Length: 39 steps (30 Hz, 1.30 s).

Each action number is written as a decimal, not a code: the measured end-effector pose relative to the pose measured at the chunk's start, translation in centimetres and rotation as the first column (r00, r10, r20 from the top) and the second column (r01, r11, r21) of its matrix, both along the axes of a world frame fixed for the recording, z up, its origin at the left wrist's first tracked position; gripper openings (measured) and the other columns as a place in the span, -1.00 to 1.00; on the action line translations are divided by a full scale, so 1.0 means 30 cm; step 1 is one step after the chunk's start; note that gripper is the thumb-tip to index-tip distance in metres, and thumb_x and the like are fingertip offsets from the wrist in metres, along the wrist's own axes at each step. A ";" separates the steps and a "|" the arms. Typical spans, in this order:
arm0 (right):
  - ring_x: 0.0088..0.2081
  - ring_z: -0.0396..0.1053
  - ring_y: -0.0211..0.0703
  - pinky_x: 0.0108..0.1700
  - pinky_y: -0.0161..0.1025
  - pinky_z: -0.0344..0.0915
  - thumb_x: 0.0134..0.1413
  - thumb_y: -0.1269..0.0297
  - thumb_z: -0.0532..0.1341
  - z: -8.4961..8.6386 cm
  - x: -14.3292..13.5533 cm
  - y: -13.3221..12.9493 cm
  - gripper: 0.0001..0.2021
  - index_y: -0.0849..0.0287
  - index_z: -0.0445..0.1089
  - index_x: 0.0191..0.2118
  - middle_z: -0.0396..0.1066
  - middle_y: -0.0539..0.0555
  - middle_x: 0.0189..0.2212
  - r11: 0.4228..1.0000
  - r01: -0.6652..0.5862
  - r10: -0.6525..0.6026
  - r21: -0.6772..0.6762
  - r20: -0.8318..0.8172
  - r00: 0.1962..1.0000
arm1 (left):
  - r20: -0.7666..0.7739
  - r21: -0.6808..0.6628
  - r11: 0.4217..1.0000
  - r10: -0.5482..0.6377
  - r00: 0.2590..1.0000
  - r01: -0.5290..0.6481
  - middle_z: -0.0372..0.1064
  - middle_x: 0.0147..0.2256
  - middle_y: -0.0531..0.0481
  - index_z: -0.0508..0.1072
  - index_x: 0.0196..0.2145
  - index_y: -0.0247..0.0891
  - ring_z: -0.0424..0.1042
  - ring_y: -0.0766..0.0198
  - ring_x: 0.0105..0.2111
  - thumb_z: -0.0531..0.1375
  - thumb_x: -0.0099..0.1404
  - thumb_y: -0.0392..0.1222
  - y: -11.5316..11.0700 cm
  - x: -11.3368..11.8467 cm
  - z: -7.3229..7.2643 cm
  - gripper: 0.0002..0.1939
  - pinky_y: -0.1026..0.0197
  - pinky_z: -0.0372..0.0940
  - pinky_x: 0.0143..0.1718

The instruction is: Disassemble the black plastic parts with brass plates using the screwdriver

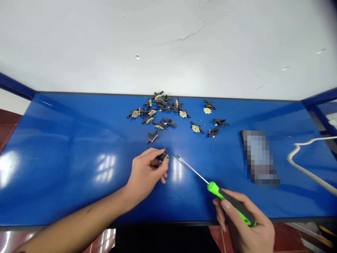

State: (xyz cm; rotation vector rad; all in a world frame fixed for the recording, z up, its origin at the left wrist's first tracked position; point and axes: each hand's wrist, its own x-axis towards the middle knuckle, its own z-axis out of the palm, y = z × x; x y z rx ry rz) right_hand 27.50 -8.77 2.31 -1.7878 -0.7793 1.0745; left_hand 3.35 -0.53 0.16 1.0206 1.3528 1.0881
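Near the middle of the blue table, my left hand (pixel 149 168) pinches a small black part (pixel 163 157) with a light edge between thumb and fingers. To the right, my right hand (pixel 244 219) grips a green and black screwdriver (pixel 213 188) by its handle. The metal shaft points up and left; its tip is a short way right of the black part, apart from it. Beyond my hands lies a pile of black parts (pixel 164 107), some with pale yellow discs. One such part (pixel 152 137) rests just above my left hand.
Several more black parts (pixel 196 128) lie right of the pile, with a loose yellow disc (pixel 207 110) and tiny bits. A blurred dark rectangular object (pixel 259 154) and a white cable (pixel 310 172) are on the right. A white wall (pixel 168 63) borders the table's (pixel 79 140) back edge.
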 end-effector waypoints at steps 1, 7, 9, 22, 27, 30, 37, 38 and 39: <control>-0.66 0.35 -0.21 -0.63 -0.27 0.32 -0.02 0.18 0.49 0.001 0.004 0.002 -0.71 0.19 0.57 -0.18 0.56 0.09 -0.50 1.000 0.010 -0.010 0.027 -0.021 1.000 | -0.019 -0.003 1.000 0.006 1.000 -0.006 0.41 -0.20 -0.05 0.61 -0.10 -0.30 0.49 0.41 -0.64 0.34 0.30 -0.20 -0.001 -0.001 0.000 -0.77 0.34 0.48 -0.71; -0.44 0.55 -0.01 -0.61 -0.24 0.36 0.15 0.14 0.35 0.024 -0.024 0.050 -0.79 0.03 0.55 -0.11 0.62 0.15 -0.34 0.998 -0.029 0.045 0.046 -0.391 0.919 | -0.051 0.054 0.998 -0.041 0.998 0.044 0.42 -0.19 -0.06 0.59 -0.06 -0.27 0.45 0.44 -0.66 0.31 0.33 -0.18 -0.011 -0.010 0.000 -0.76 0.38 0.40 -0.76; -0.27 0.61 0.11 -0.49 -0.15 0.46 0.11 0.14 0.35 0.026 -0.064 0.068 -0.75 0.02 0.55 -0.08 0.63 0.19 -0.25 0.998 -0.056 0.048 0.001 -0.523 0.851 | -0.136 0.132 0.989 -0.054 0.989 0.072 0.43 -0.19 -0.07 0.58 -0.05 -0.26 0.43 0.47 -0.65 0.29 0.34 -0.21 -0.012 -0.015 0.003 -0.76 0.40 0.40 -0.73; -0.37 0.49 0.00 -0.20 -0.07 0.36 -0.11 0.26 0.22 0.081 -0.240 0.164 -0.78 0.13 0.46 -0.26 0.50 0.06 -0.50 0.866 -0.477 0.341 0.151 -0.876 0.341 | -0.451 0.367 0.919 0.042 0.891 0.142 0.53 -0.30 -0.02 0.60 -0.11 -0.28 0.30 0.45 -0.57 0.30 0.28 -0.34 0.029 -0.052 0.028 -0.79 0.40 0.33 -0.55; -0.70 0.06 -0.39 -0.60 -0.37 0.10 0.13 0.10 0.37 0.059 -0.295 0.200 -0.76 0.14 0.39 -0.31 0.15 -0.19 -0.70 0.946 -0.324 0.269 0.016 -0.600 0.754 | -0.458 0.402 0.901 0.043 0.888 0.164 0.52 -0.29 -0.03 0.58 -0.08 -0.31 0.32 0.45 -0.56 0.29 0.30 -0.35 0.015 -0.047 0.029 -0.78 0.42 0.32 -0.56; -0.78 0.02 -0.39 -0.69 -0.38 0.08 0.07 0.00 0.42 0.036 -0.324 0.236 -0.65 0.20 0.47 -0.25 0.10 -0.22 -0.81 0.963 -0.265 0.224 -0.040 -0.424 0.878 | -0.472 0.433 0.878 0.027 0.881 0.205 0.52 -0.25 -0.04 0.55 -0.03 -0.30 0.36 0.46 -0.54 0.28 0.32 -0.36 -0.003 -0.039 0.023 -0.75 0.44 0.34 -0.56; -0.77 0.08 -0.38 -0.70 -0.41 0.07 0.04 0.02 0.42 0.023 -0.328 0.267 -0.67 0.22 0.49 -0.44 0.17 -0.14 -0.83 0.941 -0.337 0.311 -0.040 -0.297 0.903 | -0.494 0.495 0.824 0.005 0.870 0.276 0.54 -0.19 -0.11 0.52 0.02 -0.29 0.44 0.41 -0.49 0.27 0.32 -0.40 -0.031 -0.033 0.004 -0.68 0.42 0.41 -0.52; -0.76 0.09 -0.38 -0.69 -0.40 0.07 0.05 0.03 0.42 0.026 -0.325 0.268 -0.68 0.21 0.49 -0.44 0.18 -0.14 -0.82 0.938 -0.345 0.321 -0.034 -0.291 0.901 | -0.490 0.492 0.826 0.003 0.872 0.273 0.54 -0.20 -0.11 0.52 0.02 -0.29 0.44 0.41 -0.49 0.27 0.32 -0.40 -0.033 -0.032 0.004 -0.69 0.41 0.41 -0.53; -0.75 0.09 -0.38 -0.68 -0.39 0.08 0.06 0.04 0.41 0.028 -0.321 0.268 -0.68 0.21 0.48 -0.43 0.18 -0.14 -0.81 0.936 -0.352 0.330 -0.028 -0.284 0.900 | -0.477 0.480 0.838 -0.001 0.879 0.261 0.54 -0.20 -0.11 0.53 0.01 -0.28 0.44 0.41 -0.50 0.27 0.32 -0.39 -0.034 -0.030 0.006 -0.70 0.41 0.41 -0.55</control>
